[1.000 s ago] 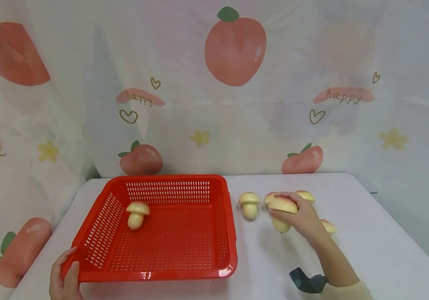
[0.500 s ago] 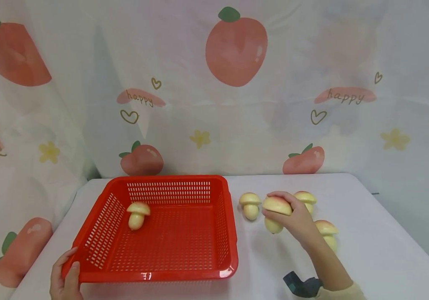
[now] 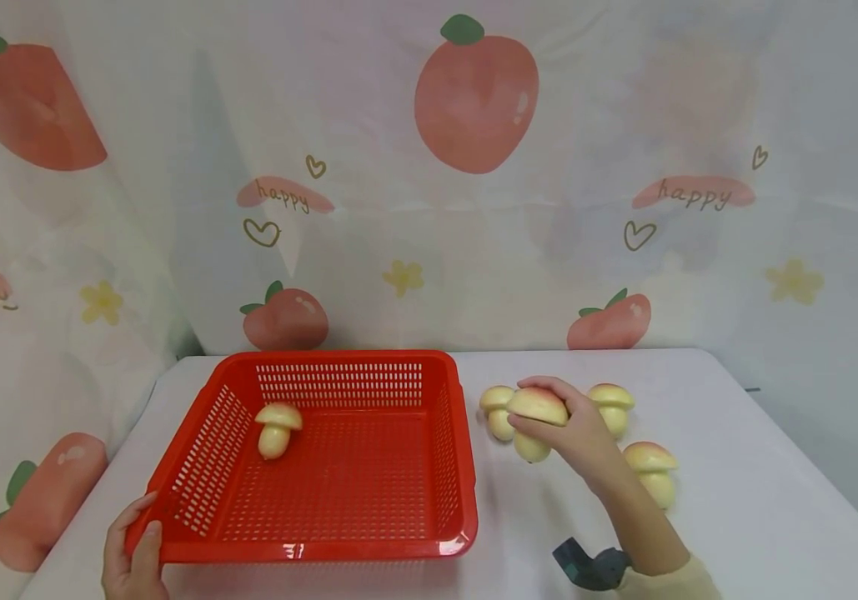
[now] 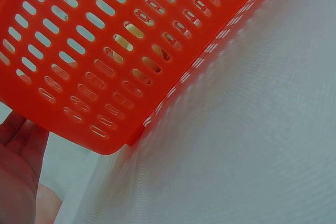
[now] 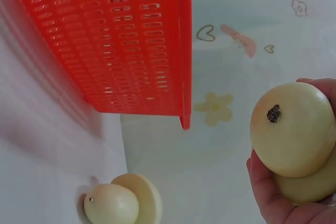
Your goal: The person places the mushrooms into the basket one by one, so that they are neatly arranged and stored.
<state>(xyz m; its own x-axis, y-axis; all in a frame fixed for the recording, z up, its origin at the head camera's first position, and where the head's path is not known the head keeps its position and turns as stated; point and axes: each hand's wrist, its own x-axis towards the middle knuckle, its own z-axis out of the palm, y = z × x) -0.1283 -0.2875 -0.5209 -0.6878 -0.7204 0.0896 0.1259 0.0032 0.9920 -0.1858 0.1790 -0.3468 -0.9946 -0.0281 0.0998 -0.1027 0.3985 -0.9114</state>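
Because the right hand (image 3: 577,425) holds a mushroom-shaped piece (image 3: 537,406) to the right of the red basket (image 3: 308,549), the relation that seems to matter most in the head view is sideways: the near right corner of the basket's rim lies to the left of the grip and nearer the person. The right hand is the nearer of the two to that piece; its grip pinches it, thumb across the front between cap and stem. The cap is up, the stem points down and slightly left, and the long axis runs close to upright. It overlaps another piece (image 3: 496,398) on the bench (image 3: 519,537); two more (image 3: 612,405) (image 3: 651,472) sit to the right, and one (image 3: 275,429) lies inside the basket, near its left wall. The left hand (image 3: 134,557) pinches the basket's near left corner.

In the left wrist view, fingers meet the basket's edge at the lower left; how firmly they press, I cannot tell.

In the right wrist view, the held piece's rounded stem end, with a dark spot, faces the camera, the cap partly hidden behind it, so its long axis looks foreshortened. The piece is clear of the basket's wall.
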